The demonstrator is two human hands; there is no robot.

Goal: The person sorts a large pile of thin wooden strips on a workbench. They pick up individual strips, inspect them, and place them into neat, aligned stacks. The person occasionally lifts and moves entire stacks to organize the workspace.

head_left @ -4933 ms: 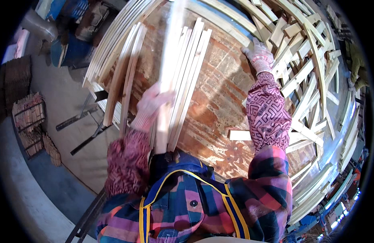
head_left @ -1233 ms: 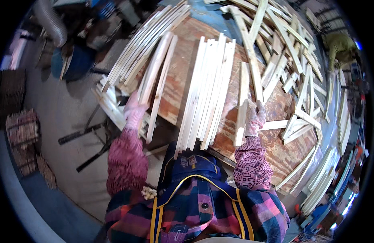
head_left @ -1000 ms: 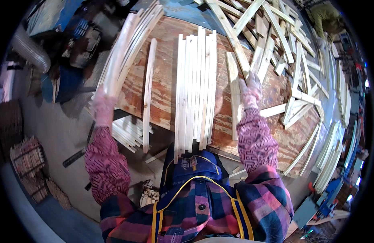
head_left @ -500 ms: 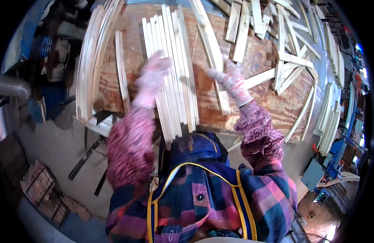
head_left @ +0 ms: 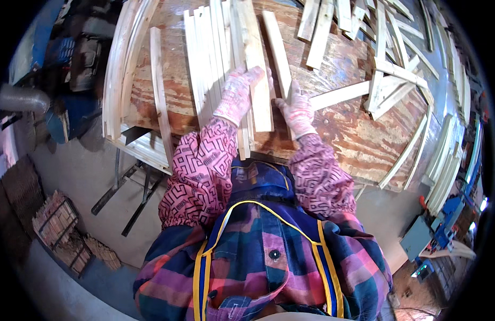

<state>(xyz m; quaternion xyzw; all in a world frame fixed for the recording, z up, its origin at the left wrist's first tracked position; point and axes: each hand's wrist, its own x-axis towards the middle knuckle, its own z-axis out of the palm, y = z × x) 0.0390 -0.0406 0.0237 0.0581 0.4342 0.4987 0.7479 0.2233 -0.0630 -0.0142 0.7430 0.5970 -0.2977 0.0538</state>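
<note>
Both of my hands wear pale, pink-stained work gloves. My left hand [head_left: 237,95] is closed around a wide pale wooden strip [head_left: 255,45], its fingers reaching over to the strip's right edge. This strip lies lengthwise along the right side of a row of narrower wooden strips [head_left: 204,59], partly covering them. To the right, my right hand [head_left: 296,111] closes on the lower part of another wooden strip [head_left: 278,51], with the thumb on its left side. A narrow gap of bare board separates the two held strips.
The strips rest on a worn plywood tabletop [head_left: 338,131]. Curved strips [head_left: 119,69] are stacked along its left edge, beside a single strip [head_left: 160,91]. Loose wooden pieces [head_left: 386,80] lie crisscrossed at the right. Bundled wood offcuts [head_left: 57,219] stand on the floor at lower left.
My left hand has moved right from the row of strips onto the wide strip, which now lies further left against the row. My right hand has shifted to the other strip.
</note>
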